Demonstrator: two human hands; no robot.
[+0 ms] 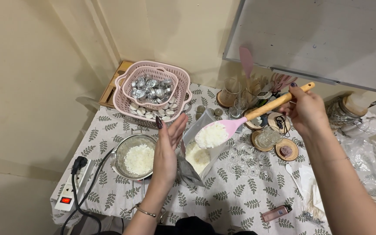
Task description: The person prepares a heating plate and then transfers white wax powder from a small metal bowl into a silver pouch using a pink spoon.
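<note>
- Right hand is gripping the wooden handle of a pink spatula, fingers wrapped tight near the handle's far end.
- Spatula blade is carrying a heap of white flakes, hovering just above the open mouth of a silvery pouch.
- Pouch is standing on the bench, more white flakes showing inside it.
- Left hand is holding nothing, fingers straight and close together, palm facing the pouch, just beside its left edge; cannot tell if it is touching.
- Metal pot is sitting left of that hand, partly filled with white flakes.
- Pink basket is sitting at the back left, with a smaller basket of metal cups nested inside.
- Power strip with black cable is lying at the bench's left edge.
- Clear glass cups are crowding right of the pouch; wooden coasters near them.
- Pink lighter is lying near the front edge.
- Leaf-print cloth is covering the bench.
</note>
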